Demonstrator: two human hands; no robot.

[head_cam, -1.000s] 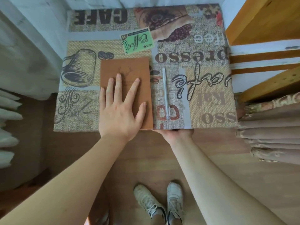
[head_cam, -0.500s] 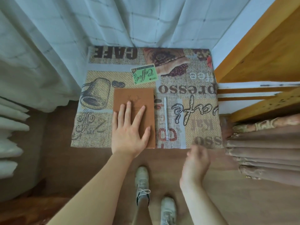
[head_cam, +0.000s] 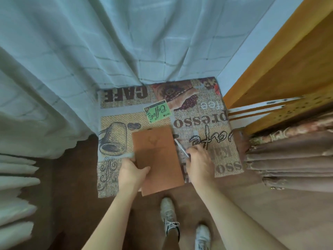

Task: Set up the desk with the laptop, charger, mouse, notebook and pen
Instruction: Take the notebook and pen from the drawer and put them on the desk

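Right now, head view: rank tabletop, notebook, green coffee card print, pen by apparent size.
1. Tabletop, largest by far.
2. Notebook, held in the left hand; it seems raised toward the camera, so it may look oversized.
3. Green coffee card print.
4. Pen, thinnest, partly hidden under the right hand.

**Both hands gripping**

My left hand (head_cam: 132,173) reached forward from a bare forearm, thumb curled over the top face of the notebook (head_cam: 158,159) and fingers tucked beneath its left edge. My right hand (head_cam: 200,162) lay knuckles-up, fingers curled down, pinching the pen (head_cam: 181,147). Both arms stretched forward.
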